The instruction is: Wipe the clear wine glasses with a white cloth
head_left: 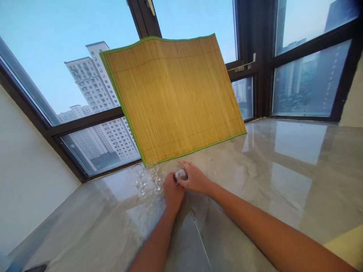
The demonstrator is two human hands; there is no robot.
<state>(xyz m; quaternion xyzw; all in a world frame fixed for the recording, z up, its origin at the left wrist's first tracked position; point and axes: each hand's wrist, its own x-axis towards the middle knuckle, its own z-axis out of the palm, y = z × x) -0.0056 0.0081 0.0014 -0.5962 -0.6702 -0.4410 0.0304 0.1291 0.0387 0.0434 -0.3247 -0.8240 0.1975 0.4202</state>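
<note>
Both hands meet above the marble surface around a small whitish, crumpled-looking rounded thing (181, 175), whose exact kind I cannot make out. My right hand (195, 177) curls over its right side, thumb in front and fingers behind. On the left and lower side, my left hand (173, 190) is closed against it, its fingertips mostly hidden. Just left of that hand stand several clear stemmed glasses (143, 185), close together and upright. Behind them a bamboo mat (178, 98) with green edging leans against the window.
The glossy grey marble surface (241, 200) carries window reflections and a thin seam toward me. Dark window frames (93, 121) run along the back and right. A white wall (28, 170) bounds the left. A dark object (36, 268) shows at the lower left edge.
</note>
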